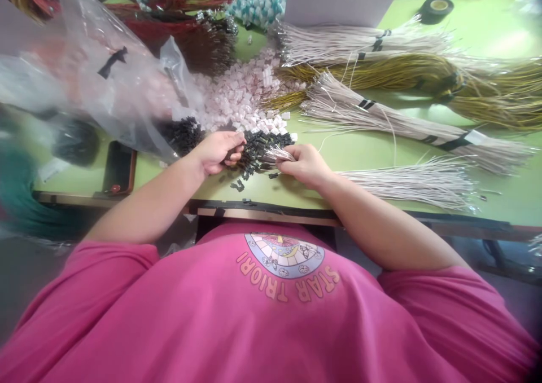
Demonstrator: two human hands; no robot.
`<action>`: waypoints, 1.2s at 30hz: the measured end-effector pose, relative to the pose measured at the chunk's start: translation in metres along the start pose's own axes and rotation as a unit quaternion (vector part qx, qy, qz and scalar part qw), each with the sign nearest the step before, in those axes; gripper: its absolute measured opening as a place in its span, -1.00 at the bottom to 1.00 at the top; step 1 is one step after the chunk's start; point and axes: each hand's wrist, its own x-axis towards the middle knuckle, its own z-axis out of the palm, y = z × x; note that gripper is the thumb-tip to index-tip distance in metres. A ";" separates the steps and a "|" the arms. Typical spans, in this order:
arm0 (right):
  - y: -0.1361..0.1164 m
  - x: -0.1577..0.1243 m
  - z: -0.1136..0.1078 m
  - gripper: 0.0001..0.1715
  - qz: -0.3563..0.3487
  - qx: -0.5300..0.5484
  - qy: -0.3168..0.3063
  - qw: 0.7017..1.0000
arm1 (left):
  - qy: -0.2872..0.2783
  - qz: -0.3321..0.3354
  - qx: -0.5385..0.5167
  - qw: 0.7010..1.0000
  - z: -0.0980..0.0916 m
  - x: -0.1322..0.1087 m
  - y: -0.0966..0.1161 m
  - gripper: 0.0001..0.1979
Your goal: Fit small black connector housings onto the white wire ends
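Observation:
My right hand (305,164) is closed around a bundle of white wires (402,184), close to their metal-tipped ends (277,154). The rest of the bundle trails to the right across the green table. Left of it, apart from the wire tips, my left hand (221,152) has its thumb and fingers pressed together; what they hold, if anything, is too small to make out. Between and behind both hands lies a heap of small black connector housings (256,149). A few loose black pieces (237,185) lie nearer the table edge. White connector housings (241,98) are piled behind the black ones.
Tied white wire bundles (393,120) and yellow wires (381,73) lie at the right. A clear plastic bag (114,61) and a phone (119,167) are at the left. Behind stand a grey box (339,2) and a black tape roll (436,9).

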 end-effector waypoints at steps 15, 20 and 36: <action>0.003 -0.001 0.000 -0.71 -0.029 -0.017 0.031 0.999 | -0.076 -0.038 -0.117 0.990 0.027 0.003 -0.014 -0.89; 0.002 -0.001 -0.001 -0.70 -0.029 -0.035 0.023 0.999 | -0.085 0.004 -0.067 0.994 0.028 0.002 -0.019 -0.79; -0.001 -0.001 -0.001 -0.71 -0.026 -0.045 0.008 0.999 | -0.052 0.067 0.009 0.996 0.029 0.001 -0.024 -0.73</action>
